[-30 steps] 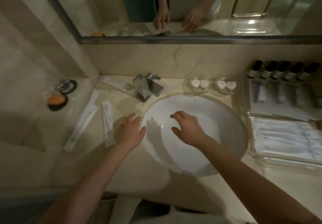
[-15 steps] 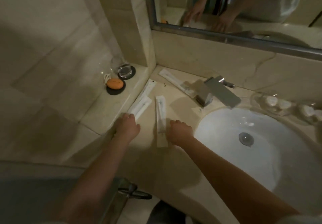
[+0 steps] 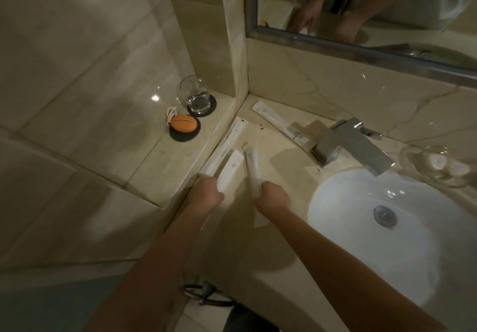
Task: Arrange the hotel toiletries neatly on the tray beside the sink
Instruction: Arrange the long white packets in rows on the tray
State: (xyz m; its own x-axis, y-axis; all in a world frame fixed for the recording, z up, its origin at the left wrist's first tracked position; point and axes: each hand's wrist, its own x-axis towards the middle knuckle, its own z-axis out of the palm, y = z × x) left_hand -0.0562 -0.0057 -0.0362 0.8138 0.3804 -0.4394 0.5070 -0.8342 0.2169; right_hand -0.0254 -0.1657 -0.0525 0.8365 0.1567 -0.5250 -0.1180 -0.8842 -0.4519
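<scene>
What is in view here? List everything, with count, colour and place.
packets: four, white, long; one by the back wall, one along the foot of the ledge, one in each hand
glass: one, clear, on a black coaster on the ledge
oval object: one, orange, with a pale cord, on a second black coaster
tap: one, chrome, behind the basin
basin: one, white, in the beige counter
glass dish: one, clear, holding white pieces, right of the tap
mirror: one, metal-framed, above the back wall
tray: not in view
left hand: fingers grip a packet
right hand: fingers grip a packet
</scene>
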